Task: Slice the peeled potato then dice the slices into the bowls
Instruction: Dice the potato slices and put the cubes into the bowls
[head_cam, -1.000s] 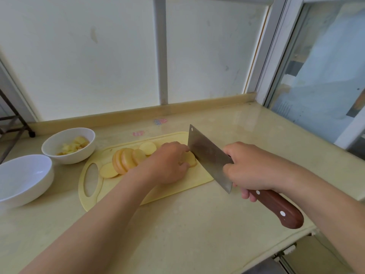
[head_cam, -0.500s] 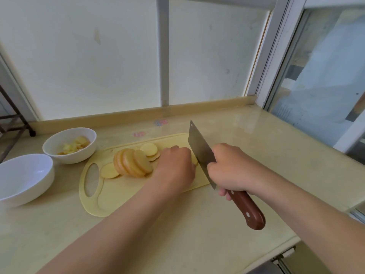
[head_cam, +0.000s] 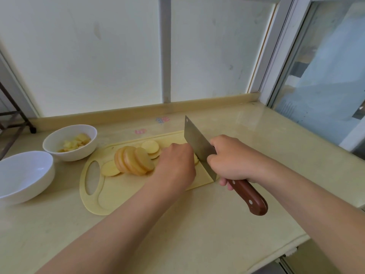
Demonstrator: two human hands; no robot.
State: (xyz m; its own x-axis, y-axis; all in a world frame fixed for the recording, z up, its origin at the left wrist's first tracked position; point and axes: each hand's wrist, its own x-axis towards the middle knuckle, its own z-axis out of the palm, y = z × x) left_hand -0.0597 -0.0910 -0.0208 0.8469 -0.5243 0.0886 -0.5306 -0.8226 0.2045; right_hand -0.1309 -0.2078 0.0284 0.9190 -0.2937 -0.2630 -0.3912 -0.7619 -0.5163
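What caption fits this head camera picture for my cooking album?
Right hand chops with a cleaver beside the left hand, potato slices waiting on the cutting board.

Right hand [head_cam: 233, 159] around cleaver [head_cam: 199, 147], left hand [head_cam: 175, 167] on potato slices [head_cam: 134, 162].

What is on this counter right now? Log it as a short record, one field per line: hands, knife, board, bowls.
left hand: pressed down on the potato pieces at the blade, which it mostly hides
right hand: closed around the cleaver where blade meets handle
cleaver: edge down on the cutting board, close beside the left hand
potato slices: leaning stack mid-board, loose rounds around it
far bowl: holds diced potato
near bowl: white, appears empty
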